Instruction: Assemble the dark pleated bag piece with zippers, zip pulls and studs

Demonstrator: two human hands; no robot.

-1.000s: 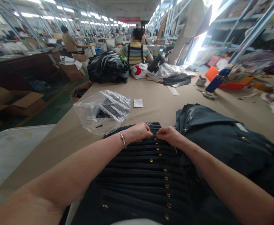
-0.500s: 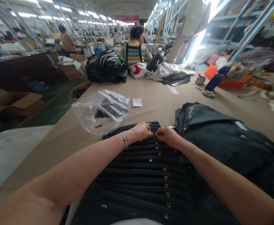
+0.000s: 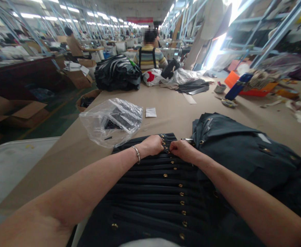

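A stack of dark garments with rows of gold buttons [image 3: 160, 192] lies in front of me on the tan table [image 3: 171, 109]. My left hand [image 3: 152, 145], with a silver bracelet on its wrist, is curled shut at the far end of the stack, pinching the fabric by a gold button. My right hand [image 3: 181, 150] is closed right beside it, fingertips nearly meeting the left, pinching the same edge. A second dark garment [image 3: 243, 147] with gold buttons lies spread to the right, touching my right forearm.
A crumpled clear plastic bag [image 3: 113, 120] lies left of the stack, a small white slip [image 3: 151, 112] beyond it. Further back are dark bundles [image 3: 118, 73], plastic bags and a seated person in a striped top [image 3: 148, 56]. Orange trays and scraps [image 3: 256, 87] clutter the right. Cardboard boxes [image 3: 21, 111] stand on the floor at left.
Both hands stay pinched together at the stack's far end; the left hand has shifted slightly leftward, uncovering gold buttons between the hands.
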